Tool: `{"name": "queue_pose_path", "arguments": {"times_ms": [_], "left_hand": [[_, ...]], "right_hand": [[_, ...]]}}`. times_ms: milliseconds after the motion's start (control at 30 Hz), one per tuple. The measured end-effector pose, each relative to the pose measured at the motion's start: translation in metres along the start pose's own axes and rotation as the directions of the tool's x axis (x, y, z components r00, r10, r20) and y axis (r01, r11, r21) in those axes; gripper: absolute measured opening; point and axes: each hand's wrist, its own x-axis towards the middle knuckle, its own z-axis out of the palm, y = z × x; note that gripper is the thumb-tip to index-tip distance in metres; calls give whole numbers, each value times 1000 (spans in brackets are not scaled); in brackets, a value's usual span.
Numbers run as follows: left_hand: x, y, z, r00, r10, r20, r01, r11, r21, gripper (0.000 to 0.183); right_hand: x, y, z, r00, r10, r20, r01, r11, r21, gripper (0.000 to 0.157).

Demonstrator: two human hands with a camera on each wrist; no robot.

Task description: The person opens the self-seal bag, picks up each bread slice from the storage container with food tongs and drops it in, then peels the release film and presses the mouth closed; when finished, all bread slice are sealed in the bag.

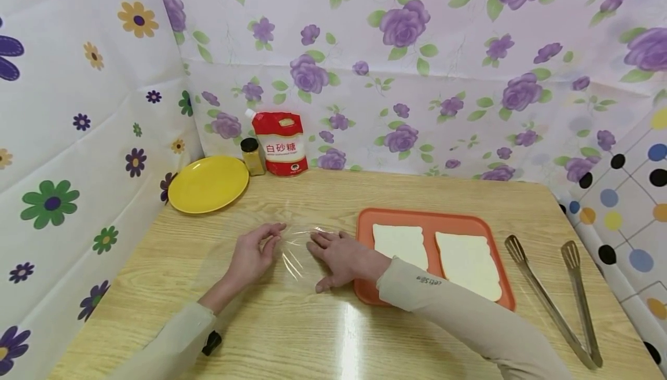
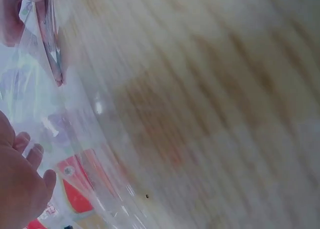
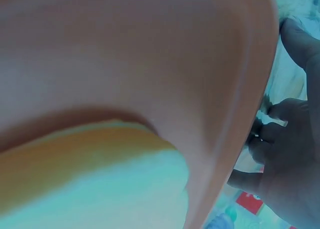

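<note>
A sheet of clear plastic film (image 1: 294,255) lies on the wooden table, wrinkled and shiny between both hands. My left hand (image 1: 255,255) pinches its edge between thumb and forefinger. In the left wrist view the film (image 2: 75,119) stretches across the left side, with a fold hanging at the top. My right hand (image 1: 341,258) rests on the film's right part, fingers spread and thumb toward me. The right wrist view has this right hand (image 3: 290,154) just past the rim of the orange tray (image 1: 417,214); its fingertips are partly hidden there.
Two white bread slices (image 1: 398,244) lie on the tray, partly behind my right forearm. Metal tongs (image 1: 552,302) lie to its right. A yellow plate (image 1: 208,186), a black-capped jar (image 1: 252,159) and a red-and-white sugar pouch (image 1: 281,145) stand along the back left.
</note>
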Motion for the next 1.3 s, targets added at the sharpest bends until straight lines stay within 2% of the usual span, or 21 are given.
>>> {"name": "queue_pose_path", "arguments": {"times_ms": [167, 267, 367, 467, 600, 733, 767, 833, 900, 933, 1000, 1033, 1067, 1133, 1200, 1233, 1300], "left_hand": [[-1, 0, 10, 999, -23, 24, 23, 1000, -15, 20], [-1, 0, 15, 998, -47, 39, 48, 999, -18, 19], [0, 0, 19, 999, -33, 33, 34, 999, -16, 19], [3, 0, 21, 1000, -6, 24, 7, 1000, -8, 20], [6, 0, 24, 1000, 6, 26, -7, 1000, 1, 21], [8, -2, 24, 1000, -11, 27, 11, 1000, 2, 21], [8, -3, 23, 1000, -14, 24, 14, 1000, 4, 21], [9, -3, 21, 1000, -19, 14, 19, 1000, 13, 21], [8, -3, 17, 1000, -26, 3, 26, 999, 21, 22], [7, -3, 14, 999, -35, 2, 35, 999, 26, 21], [5, -3, 10, 999, -38, -7, 39, 998, 39, 20], [4, -3, 8, 999, -39, -12, 39, 998, 47, 20], [4, -3, 7, 999, -39, -16, 40, 998, 51, 20], [3, -3, 7, 999, -35, -22, 37, 998, 60, 20], [3, -3, 9, 999, -34, -27, 35, 998, 60, 20], [3, -3, 11, 999, -38, -27, 39, 997, 59, 20], [3, -3, 13, 999, -41, -30, 43, 997, 56, 21]], "right_hand": [[-6, 7, 1, 999, -27, -34, 27, 1000, 1, 96], [-14, 13, 0, 995, -51, -80, 56, 996, 69, 89], [-31, 22, -2, 989, -53, -140, 73, 987, 143, 84], [-57, 35, -4, 979, -28, -202, 69, 978, 198, 83], [-104, 55, -1, 960, 17, -281, 61, 962, 267, 79], [-163, 78, 8, 920, 156, -359, -21, 936, 352, 74], [-178, 84, 12, 900, 212, -382, -55, 923, 382, 72], [-208, 97, 21, 833, 345, -432, -145, 890, 432, 62], [-235, 109, 32, 741, 483, -467, -243, 841, 484, 50], [-248, 116, 39, 684, 549, -481, -296, 811, 504, 43], [-272, 127, 52, 580, 676, -455, -421, 727, 543, 42], [-284, 132, 59, 539, 732, -416, -485, 674, 558, 50], [-296, 136, 65, 502, 790, -352, -546, 605, 579, 58], [-317, 142, 78, 447, 869, -215, -649, 480, 591, 79], [-333, 144, 89, 411, 908, -81, -723, 379, 578, 98], [-339, 145, 95, 399, 916, -31, -744, 343, 573, 104], [-347, 147, 105, 389, 921, 22, -766, 310, 563, 110]]}}
